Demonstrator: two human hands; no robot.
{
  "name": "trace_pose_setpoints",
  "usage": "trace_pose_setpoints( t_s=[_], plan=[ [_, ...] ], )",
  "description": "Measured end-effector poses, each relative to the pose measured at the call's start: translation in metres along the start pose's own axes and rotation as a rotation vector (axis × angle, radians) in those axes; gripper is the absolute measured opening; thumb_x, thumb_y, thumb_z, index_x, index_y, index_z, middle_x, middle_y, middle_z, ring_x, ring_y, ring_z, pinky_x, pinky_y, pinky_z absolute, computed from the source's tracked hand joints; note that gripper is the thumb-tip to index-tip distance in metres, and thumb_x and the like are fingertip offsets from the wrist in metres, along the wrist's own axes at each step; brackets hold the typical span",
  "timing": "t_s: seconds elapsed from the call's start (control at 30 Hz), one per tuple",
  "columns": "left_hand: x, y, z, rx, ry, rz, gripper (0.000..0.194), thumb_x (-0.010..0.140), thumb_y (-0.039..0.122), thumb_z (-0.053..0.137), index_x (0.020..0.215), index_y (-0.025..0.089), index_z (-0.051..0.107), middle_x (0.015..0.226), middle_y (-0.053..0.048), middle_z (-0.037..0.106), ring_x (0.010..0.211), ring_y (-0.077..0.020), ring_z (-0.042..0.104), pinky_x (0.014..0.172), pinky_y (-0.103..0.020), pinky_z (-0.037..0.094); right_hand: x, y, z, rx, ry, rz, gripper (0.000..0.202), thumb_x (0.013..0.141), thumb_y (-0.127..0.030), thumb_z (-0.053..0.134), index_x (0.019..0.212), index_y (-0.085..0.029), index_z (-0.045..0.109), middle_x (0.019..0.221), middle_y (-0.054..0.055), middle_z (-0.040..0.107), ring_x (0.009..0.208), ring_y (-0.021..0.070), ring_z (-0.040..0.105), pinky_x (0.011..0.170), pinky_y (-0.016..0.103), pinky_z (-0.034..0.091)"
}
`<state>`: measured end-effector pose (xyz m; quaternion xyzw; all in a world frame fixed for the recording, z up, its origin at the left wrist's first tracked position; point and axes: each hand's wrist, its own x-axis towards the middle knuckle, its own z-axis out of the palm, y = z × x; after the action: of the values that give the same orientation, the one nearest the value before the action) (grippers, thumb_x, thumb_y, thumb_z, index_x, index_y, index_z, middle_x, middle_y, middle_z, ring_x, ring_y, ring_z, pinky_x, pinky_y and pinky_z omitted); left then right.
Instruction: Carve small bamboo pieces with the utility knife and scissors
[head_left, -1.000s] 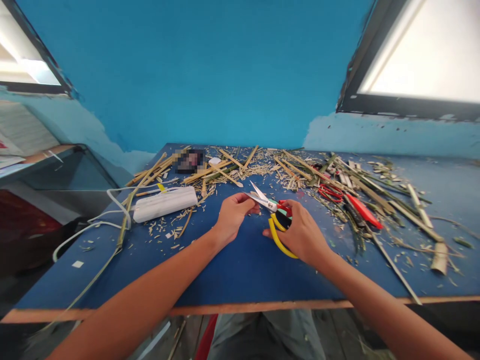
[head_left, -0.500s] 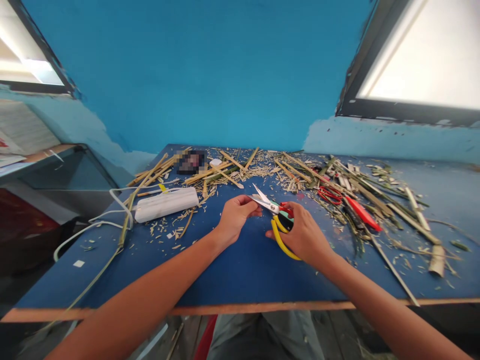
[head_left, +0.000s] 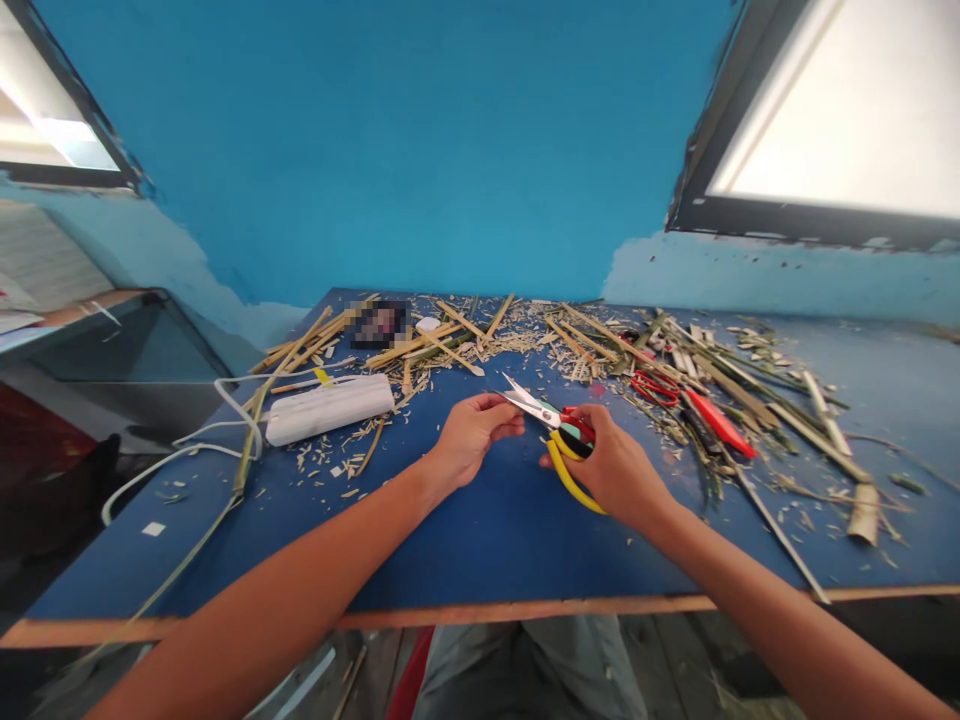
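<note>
Scissors (head_left: 546, 415) with silver blades, a red handle and a yellow handle are in my right hand (head_left: 619, 462), near the middle of the blue table. Their blades point up and left, slightly parted. My left hand (head_left: 474, 436) is just left of the blades, with thumb and forefinger pinched together close to them. Whatever the pinch holds is too small to make out. Both hands are above the table.
A white power strip (head_left: 330, 408) with white cables lies on the left of the blue table (head_left: 480, 540). Bamboo strips (head_left: 450, 340) and shavings cover the back. At the right are red-handled scissors (head_left: 655, 388), a red tool (head_left: 720, 423) and a bamboo piece (head_left: 864, 514).
The view has shifted slightly. The scissors have tilted a little in my right hand and their blades look a bit closer together. My left hand keeps its pinch.
</note>
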<state>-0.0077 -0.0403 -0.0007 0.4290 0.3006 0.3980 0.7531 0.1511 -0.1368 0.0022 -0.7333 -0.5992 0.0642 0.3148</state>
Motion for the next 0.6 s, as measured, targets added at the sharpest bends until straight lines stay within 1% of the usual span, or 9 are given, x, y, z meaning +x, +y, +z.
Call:
trace_pose_setpoints(
  t_s=[0.13, 0.23, 0.33, 0.4, 0.5, 0.6],
  plan=[
    [-0.0016, 0.0012, 0.0028, -0.042, -0.007, -0.031, 0.014, 0.066, 0.012, 0.068, 0.077, 0.008, 0.061, 0.070, -0.004, 0.065, 0.061, -0.0106, 0.062, 0.068, -0.026, 0.052, 0.0003, -0.0002, -0.0014, -0.045, -0.016, 0.051, 0.041, 0.065, -0.043, 0.062, 0.099, -0.023, 0.049, 0.080, 0.005, 0.068, 0.070, 0.0251, 0.065, 0.058, 0.031, 0.045],
    [-0.0023, 0.0007, 0.0038, -0.047, -0.012, -0.026, 0.014, 0.068, 0.012, 0.067, 0.079, 0.008, 0.060, 0.072, -0.005, 0.066, 0.062, -0.0115, 0.062, 0.069, -0.027, 0.052, 0.0000, -0.0005, -0.0012, -0.050, -0.018, 0.047, 0.040, 0.066, -0.044, 0.062, 0.098, -0.024, 0.049, 0.079, 0.006, 0.068, 0.069, 0.0257, 0.065, 0.056, 0.031, 0.044],
    [-0.0021, -0.0007, 0.0031, -0.025, 0.004, -0.008, 0.015, 0.068, 0.013, 0.067, 0.080, 0.008, 0.060, 0.073, -0.006, 0.066, 0.062, -0.0117, 0.062, 0.069, -0.029, 0.052, -0.0004, -0.0009, -0.0002, -0.073, 0.015, 0.046, 0.044, 0.065, -0.046, 0.061, 0.101, -0.023, 0.050, 0.083, 0.007, 0.068, 0.073, 0.0275, 0.064, 0.058, 0.034, 0.045],
    [-0.0016, -0.0018, 0.0020, -0.006, 0.020, 0.005, 0.016, 0.067, 0.014, 0.068, 0.080, 0.009, 0.060, 0.073, -0.006, 0.066, 0.062, -0.0119, 0.062, 0.069, -0.029, 0.052, 0.0002, -0.0001, 0.0010, -0.074, 0.035, 0.047, 0.049, 0.064, -0.048, 0.062, 0.104, -0.023, 0.049, 0.088, 0.009, 0.067, 0.078, 0.0286, 0.064, 0.063, 0.036, 0.046],
    [-0.0004, -0.0037, 0.0000, 0.022, 0.031, 0.021, 0.018, 0.065, 0.016, 0.070, 0.078, 0.009, 0.060, 0.069, -0.004, 0.065, 0.060, -0.0116, 0.061, 0.068, -0.029, 0.052, 0.0035, 0.0038, 0.0031, 0.024, 0.030, 0.069, 0.055, 0.064, -0.050, 0.062, 0.108, -0.021, 0.045, 0.095, 0.010, 0.066, 0.085, 0.0276, 0.063, 0.069, 0.037, 0.047],
    [0.0011, -0.0048, -0.0019, 0.036, 0.030, 0.025, 0.021, 0.064, 0.019, 0.072, 0.079, 0.009, 0.060, 0.068, -0.003, 0.063, 0.061, -0.0111, 0.061, 0.068, -0.028, 0.052, 0.0077, 0.0090, 0.0027, 0.109, 0.021, 0.107, 0.056, 0.066, -0.050, 0.061, 0.110, -0.020, 0.043, 0.097, 0.010, 0.064, 0.085, 0.0258, 0.063, 0.070, 0.037, 0.048]
  ],
)
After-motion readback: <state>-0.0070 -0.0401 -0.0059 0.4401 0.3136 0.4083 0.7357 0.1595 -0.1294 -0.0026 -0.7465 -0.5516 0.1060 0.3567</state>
